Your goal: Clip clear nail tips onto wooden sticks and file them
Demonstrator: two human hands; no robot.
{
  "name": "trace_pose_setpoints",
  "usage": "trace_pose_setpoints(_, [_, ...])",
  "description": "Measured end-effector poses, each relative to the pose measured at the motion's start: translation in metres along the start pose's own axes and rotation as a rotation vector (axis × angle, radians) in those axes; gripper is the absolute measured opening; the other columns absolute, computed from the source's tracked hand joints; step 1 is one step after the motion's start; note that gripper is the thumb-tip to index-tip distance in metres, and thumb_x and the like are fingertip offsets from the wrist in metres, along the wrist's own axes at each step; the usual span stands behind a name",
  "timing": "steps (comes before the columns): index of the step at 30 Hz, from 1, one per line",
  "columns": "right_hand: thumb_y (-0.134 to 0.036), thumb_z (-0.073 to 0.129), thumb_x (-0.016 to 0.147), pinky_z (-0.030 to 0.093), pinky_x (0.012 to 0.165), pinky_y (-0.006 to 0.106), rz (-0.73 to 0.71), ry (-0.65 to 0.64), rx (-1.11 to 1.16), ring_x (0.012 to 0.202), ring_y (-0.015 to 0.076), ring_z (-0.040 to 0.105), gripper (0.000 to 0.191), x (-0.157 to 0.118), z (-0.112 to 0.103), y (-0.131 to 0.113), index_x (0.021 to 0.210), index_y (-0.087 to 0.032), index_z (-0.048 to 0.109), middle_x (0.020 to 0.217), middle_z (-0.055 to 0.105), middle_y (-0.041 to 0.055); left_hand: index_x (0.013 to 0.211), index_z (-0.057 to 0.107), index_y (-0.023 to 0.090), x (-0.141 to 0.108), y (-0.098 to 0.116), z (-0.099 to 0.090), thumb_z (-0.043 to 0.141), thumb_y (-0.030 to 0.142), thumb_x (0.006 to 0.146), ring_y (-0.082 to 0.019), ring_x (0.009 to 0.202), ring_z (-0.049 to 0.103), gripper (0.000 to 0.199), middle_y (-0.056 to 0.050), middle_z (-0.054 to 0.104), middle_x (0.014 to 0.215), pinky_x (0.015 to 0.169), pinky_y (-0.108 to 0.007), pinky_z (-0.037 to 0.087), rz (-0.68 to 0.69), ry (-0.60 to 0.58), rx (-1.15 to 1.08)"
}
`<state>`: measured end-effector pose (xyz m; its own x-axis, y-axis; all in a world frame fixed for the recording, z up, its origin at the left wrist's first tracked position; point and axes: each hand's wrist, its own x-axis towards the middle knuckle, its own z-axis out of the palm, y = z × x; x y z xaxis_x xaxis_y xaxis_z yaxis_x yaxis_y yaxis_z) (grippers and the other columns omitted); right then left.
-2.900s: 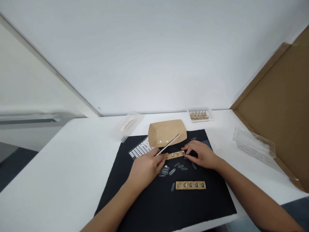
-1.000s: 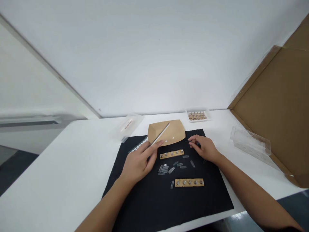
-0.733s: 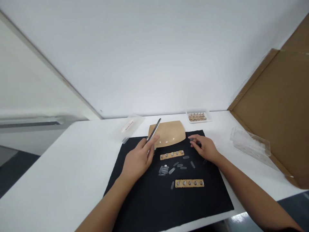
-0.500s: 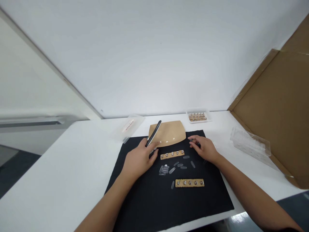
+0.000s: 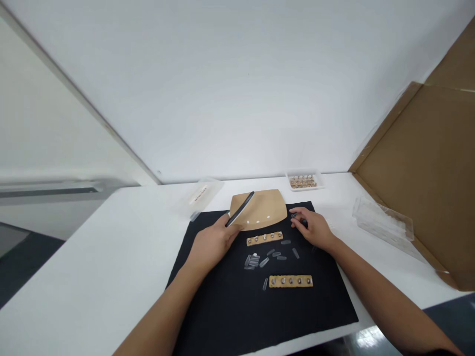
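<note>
My left hand (image 5: 212, 243) is closed on a slim black nail file with a white edge (image 5: 243, 205), which slants up over a tan sheet (image 5: 274, 201). Its fingertips are at the sheet's near left edge; whether they also grip it I cannot tell. Small white dabs (image 5: 258, 221) sit along the sheet's near side. To the right, my right hand (image 5: 314, 226) pinches a small dark thing, mostly hidden by the fingers. Between the hands lies a tan strip with metal studs (image 5: 264, 239). Clear false nails (image 5: 276, 254) are scattered below it.
A second studded strip (image 5: 291, 281) lies nearer on the black mat (image 5: 230, 316). Behind stands a white tray of studded strips (image 5: 304, 182). A clear lid with red lettering (image 5: 202, 196) is at left, a clear plastic box (image 5: 384, 220) at right, beside brown cardboard (image 5: 430, 173).
The nail file has tilted lower over the tan sheet. My left fingers have drawn together, the outstretched finger coming back from the white dabs. My right hand has barely moved.
</note>
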<state>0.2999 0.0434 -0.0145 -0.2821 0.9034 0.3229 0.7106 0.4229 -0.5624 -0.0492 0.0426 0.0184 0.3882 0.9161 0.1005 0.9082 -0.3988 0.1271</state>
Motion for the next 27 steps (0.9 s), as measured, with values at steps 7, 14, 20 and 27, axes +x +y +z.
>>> trace_pose_setpoints(7, [-0.031,0.058,0.105,0.053,0.077,0.032,0.022,0.013,0.027,0.085,0.0194,0.076,0.020,0.000,-0.001,0.002,0.124,-0.027,0.061,0.091,0.081,-0.0019,0.118,0.076,0.029,-0.005,0.009,-0.011,0.042,0.039,0.107,-0.021,0.078,0.071,0.037,-0.009,0.068,0.120,0.060,-0.027,0.045,0.088,-0.035,0.078])
trace_pose_setpoints(14, [-0.033,0.058,0.105,0.055,0.077,0.033,0.033,0.044,0.024,0.086,0.0206,0.077,0.020,0.001,-0.001,0.003,0.124,-0.027,0.062,0.092,0.081,-0.0007,0.153,0.054,0.033,-0.008,0.009,-0.020,0.046,0.035,0.102,-0.018,0.068,0.069,0.052,-0.008,0.071,0.116,0.063,-0.027,0.049,0.062,0.070,-0.034])
trace_pose_setpoints(20, [-0.034,0.059,0.105,0.055,0.076,0.033,0.020,0.040,0.004,0.087,0.0210,0.077,0.020,0.001,-0.001,0.004,0.122,-0.027,0.065,0.092,0.081,-0.0003,0.161,0.037,0.023,-0.005,0.008,-0.012,0.035,0.037,0.108,-0.029,0.088,0.077,0.055,-0.015,0.075,0.125,0.070,-0.035,0.055,-0.041,0.125,-0.120])
trace_pose_setpoints(27, [-0.036,0.058,0.104,0.058,0.078,0.035,0.064,0.096,0.029,0.090,0.0219,0.078,0.024,0.001,-0.003,0.002,0.125,-0.026,0.064,0.094,0.082,0.0011,0.146,0.046,0.017,-0.003,0.010,-0.010,0.034,0.044,0.108,-0.032,0.096,0.077,0.048,-0.014,0.077,0.110,0.080,-0.041,0.057,-0.135,0.220,-0.373])
